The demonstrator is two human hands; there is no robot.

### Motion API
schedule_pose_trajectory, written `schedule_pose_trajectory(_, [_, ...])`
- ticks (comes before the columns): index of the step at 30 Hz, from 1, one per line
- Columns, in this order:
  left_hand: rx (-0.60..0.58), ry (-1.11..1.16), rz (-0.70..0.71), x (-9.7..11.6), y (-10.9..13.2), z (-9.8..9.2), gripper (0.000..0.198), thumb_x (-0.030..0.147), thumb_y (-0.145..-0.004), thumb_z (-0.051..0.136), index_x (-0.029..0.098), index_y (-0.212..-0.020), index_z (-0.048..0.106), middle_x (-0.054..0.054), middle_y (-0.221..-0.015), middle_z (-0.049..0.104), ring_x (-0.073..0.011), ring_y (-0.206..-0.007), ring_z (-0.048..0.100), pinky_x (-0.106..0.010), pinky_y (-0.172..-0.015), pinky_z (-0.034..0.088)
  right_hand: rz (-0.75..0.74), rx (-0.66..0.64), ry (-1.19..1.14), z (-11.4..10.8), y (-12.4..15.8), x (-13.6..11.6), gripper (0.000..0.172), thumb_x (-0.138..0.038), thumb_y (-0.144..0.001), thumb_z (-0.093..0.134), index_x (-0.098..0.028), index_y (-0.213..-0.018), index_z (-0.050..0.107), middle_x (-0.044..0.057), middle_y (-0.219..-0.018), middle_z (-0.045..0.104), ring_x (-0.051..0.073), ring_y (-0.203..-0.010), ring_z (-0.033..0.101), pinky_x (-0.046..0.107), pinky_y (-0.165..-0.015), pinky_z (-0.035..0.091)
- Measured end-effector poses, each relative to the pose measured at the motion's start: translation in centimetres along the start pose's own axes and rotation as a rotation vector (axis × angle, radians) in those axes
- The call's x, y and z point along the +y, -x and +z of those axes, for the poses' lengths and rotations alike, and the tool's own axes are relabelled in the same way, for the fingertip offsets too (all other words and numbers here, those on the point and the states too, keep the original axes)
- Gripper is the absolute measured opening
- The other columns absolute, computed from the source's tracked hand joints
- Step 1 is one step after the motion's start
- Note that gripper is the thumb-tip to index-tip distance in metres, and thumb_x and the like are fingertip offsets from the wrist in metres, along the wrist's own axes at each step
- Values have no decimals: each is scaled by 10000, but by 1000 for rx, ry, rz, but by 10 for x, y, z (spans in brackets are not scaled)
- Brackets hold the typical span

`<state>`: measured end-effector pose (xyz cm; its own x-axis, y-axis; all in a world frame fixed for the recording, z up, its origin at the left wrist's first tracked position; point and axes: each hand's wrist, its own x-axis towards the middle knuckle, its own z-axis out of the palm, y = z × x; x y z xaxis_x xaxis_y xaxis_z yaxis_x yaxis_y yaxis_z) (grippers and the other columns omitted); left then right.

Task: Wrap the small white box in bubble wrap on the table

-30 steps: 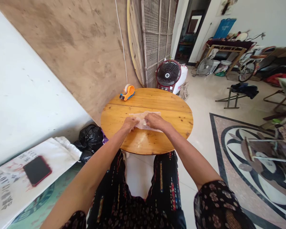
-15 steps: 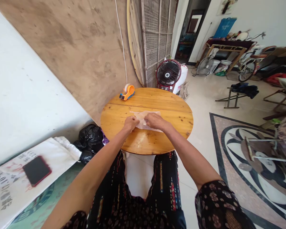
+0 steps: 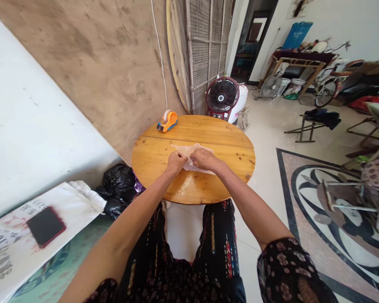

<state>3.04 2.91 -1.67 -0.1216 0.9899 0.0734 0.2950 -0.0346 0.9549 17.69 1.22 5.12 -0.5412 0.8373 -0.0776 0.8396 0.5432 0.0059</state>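
Pinches thin plastic sheet (image 3: 192, 167) in the apparently closed grip of left hand (image 3: 177, 160) and right hand (image 3: 204, 159), partly spread on bench (image 3: 189, 189), seemingly midway, not yet released.

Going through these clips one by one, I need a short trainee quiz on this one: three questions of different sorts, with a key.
1. What is spread on the wooden table at the left grip and right grip?
2. True or false: the orange tape dispenser sits on the table, apart from both hands.
3. Where is the fan?
A) On the table
B) Under the table
C) Beyond the table's far edge

Key:
1. A thin, whitish, see-through sheet.
2. True.
3. C
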Motion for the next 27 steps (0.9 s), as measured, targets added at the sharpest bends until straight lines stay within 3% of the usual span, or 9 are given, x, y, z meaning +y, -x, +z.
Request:
schedule_pose_trajectory(16, [-147,155,3,8,-3,7,120,160,-553,623,156,-529,505,70,-477,485,-59,-449,427,-168,-431,303,87,73,-122,3,3,0,285,-168,-807,527,-148,-1079,608,136,-1135,672,266,-1050,617,314,-799,462])
schedule_pose_trajectory(27, [-256,301,-153,30,13,-8,104,212,-623,565,135,-690,581,20,-544,531,-107,-468,512,-221,-447,425,79,86,-167,6,2,4,315,-171,-795,549,-168,-1105,604,120,-1149,665,242,-1052,607,304,-820,447])
